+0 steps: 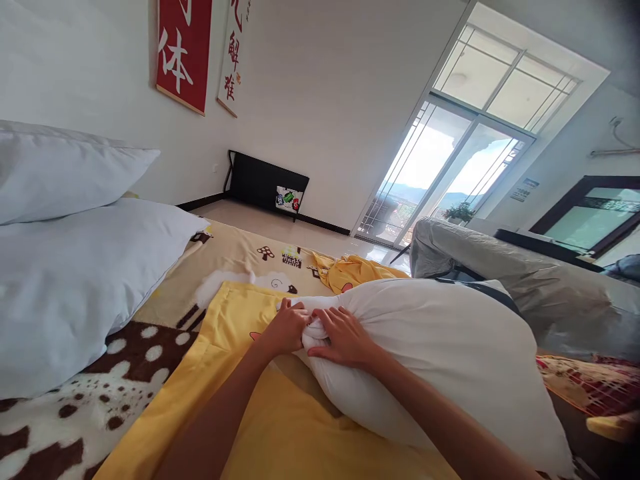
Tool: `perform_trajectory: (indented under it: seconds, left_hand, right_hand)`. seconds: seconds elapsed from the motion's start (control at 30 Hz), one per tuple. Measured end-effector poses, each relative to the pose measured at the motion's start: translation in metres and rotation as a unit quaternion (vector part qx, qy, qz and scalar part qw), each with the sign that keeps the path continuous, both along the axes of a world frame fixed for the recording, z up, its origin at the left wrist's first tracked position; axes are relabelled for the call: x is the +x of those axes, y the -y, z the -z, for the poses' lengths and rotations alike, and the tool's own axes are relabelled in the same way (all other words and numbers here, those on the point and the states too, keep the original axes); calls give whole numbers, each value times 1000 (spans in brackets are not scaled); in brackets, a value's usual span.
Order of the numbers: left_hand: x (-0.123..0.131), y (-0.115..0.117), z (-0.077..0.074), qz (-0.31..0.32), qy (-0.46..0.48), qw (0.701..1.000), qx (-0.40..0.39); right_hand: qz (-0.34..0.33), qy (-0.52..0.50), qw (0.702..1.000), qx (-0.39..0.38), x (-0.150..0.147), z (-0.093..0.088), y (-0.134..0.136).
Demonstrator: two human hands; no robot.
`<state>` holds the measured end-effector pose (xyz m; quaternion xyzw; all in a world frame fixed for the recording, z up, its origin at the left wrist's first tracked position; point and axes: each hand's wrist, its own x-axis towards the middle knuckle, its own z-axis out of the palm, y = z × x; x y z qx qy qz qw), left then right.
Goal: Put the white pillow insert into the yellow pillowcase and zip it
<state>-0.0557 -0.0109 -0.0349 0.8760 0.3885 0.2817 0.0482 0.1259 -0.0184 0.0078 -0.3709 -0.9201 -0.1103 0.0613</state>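
Observation:
A plump white pillow (450,340) lies on its side in front of me, its near-left end bunched into folds. My left hand (289,328) is closed in a fist on the white fabric at that end. Right beside it, my right hand (345,339) grips the gathered folds, fingers bent over the top and thumb below. Under both hands and the pillow's left end spreads a yellow pillowcase (295,427) with small orange marks. What lies inside the left fist is partly hidden by its fingers.
Two white pillows (65,287) are stacked at left on a brown and beige patterned blanket (145,360). Crumpled yellow cloth (365,270) lies beyond the pillow. A plastic-covered sofa (540,293) stands at right, near an orange basket (575,393). A black folded frame (265,180) leans against the wall.

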Motion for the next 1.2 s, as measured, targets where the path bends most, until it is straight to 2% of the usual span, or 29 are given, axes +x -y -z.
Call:
perform_trajectory:
  seconds: [0.17, 0.23, 0.4, 0.47, 0.53, 0.63, 0.77, 0.93, 1.2]
  left_hand:
    - [2, -3, 4, 16, 7, 1000, -18]
    - [2, -4, 4, 15, 10, 1000, -17]
    - [4, -3, 4, 19, 3, 1000, -18]
    - [5, -3, 3, 19, -4, 1000, -17]
    - [6, -2, 3, 18, -12, 1000, -16]
    - [8, -1, 2, 24, -30, 999, -17]
    - [11, 0, 2, 33, -49, 998, -27]
    - [13, 1, -1, 41, -60, 997, -41]
    - [20, 5, -4, 45, -81, 996, -14]
  right_hand:
    - [7, 29, 999, 26, 3, -2, 19]
    - [17, 33, 998, 45, 11, 10, 35]
    - [70, 43, 991, 107, 35, 58, 73]
    - [102, 38, 985, 132, 39, 63, 74]
    - [127, 32, 981, 145, 40, 54, 65]
    - [151, 25, 978, 141, 41, 29, 42]
    - [126, 43, 987, 94, 45, 8, 15]
    - [61, 76, 995, 12, 45, 7, -2]
    - [41, 78, 996, 24, 35, 9, -16]
